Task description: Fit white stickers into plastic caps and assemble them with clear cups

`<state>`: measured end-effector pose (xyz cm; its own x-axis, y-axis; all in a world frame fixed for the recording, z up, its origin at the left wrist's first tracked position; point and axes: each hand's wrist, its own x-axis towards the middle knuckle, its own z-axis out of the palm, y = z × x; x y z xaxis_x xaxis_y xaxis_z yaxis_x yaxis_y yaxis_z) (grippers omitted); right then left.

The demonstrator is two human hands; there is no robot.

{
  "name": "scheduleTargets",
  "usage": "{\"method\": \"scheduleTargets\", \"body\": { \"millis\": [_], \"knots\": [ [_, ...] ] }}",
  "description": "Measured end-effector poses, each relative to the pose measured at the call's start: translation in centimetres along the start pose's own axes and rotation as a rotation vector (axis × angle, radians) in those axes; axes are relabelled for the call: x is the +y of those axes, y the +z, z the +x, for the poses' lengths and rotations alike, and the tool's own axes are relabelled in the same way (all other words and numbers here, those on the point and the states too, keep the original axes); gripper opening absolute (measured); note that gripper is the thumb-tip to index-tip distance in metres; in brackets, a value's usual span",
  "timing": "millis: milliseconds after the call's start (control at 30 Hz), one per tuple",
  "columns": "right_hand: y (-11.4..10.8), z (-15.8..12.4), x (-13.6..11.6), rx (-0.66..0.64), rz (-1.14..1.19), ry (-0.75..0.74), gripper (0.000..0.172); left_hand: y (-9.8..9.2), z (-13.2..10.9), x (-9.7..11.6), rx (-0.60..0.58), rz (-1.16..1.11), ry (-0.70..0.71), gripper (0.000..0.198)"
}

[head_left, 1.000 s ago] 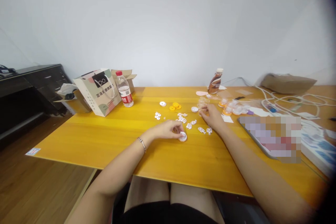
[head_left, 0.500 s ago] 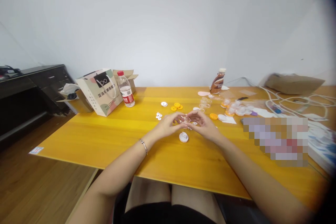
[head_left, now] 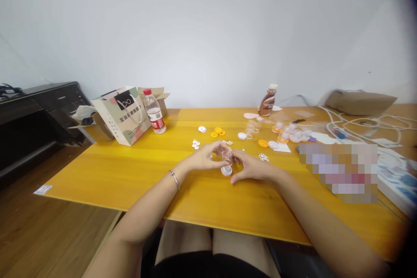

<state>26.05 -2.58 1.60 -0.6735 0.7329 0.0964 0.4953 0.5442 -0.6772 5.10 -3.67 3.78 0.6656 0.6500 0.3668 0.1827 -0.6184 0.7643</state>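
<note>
Between my hands a small clear plastic dome (head_left: 227, 155) stands over a round white base (head_left: 226, 171) on the table. My left hand (head_left: 208, 157) has its fingers and thumb closed around the dome's left side. My right hand (head_left: 250, 166) is curved beside the base, its thumb and fingers apart. One of its fingertips is close to the dome; whether it touches I cannot tell. Behind my hands lie small white perforated pieces (head_left: 230, 143), and another such piece (head_left: 263, 157) is to the right.
White discs (head_left: 202, 129), yellow discs (head_left: 217, 132) and small white parts (head_left: 196, 144) lie farther back. Clear domes (head_left: 252, 128) and finished-looking orange-and-clear pieces (head_left: 289, 132) sit at right. A water bottle (head_left: 155, 113), paper bag (head_left: 122, 115), brown drink bottle (head_left: 268, 100) and white cables (head_left: 352, 121) surround them.
Both hands have come down toward me, bringing the clear dome over the white base. My right hand has opened and lowered beside the base, uncovering a white perforated piece.
</note>
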Motion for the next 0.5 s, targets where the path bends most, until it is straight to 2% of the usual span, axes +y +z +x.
{"method": "scheduleTargets", "body": {
  "millis": [200, 333, 500],
  "knots": [
    [1.0, 0.4, 0.3, -0.038, -0.030, -0.027, 0.057, 0.3, -0.1, -0.6, -0.176, 0.073, -0.054, 0.031],
    [1.2, 0.5, 0.0, 0.006, -0.012, -0.045, 0.050, 0.4, 0.0, -1.2, -0.169, 0.099, -0.090, 0.032],
    [1.7, 0.6, 0.0, 0.093, 0.024, -0.054, 0.038, 0.2, 0.2, -1.6, -0.167, 0.116, -0.021, 0.037]
  ]
}}
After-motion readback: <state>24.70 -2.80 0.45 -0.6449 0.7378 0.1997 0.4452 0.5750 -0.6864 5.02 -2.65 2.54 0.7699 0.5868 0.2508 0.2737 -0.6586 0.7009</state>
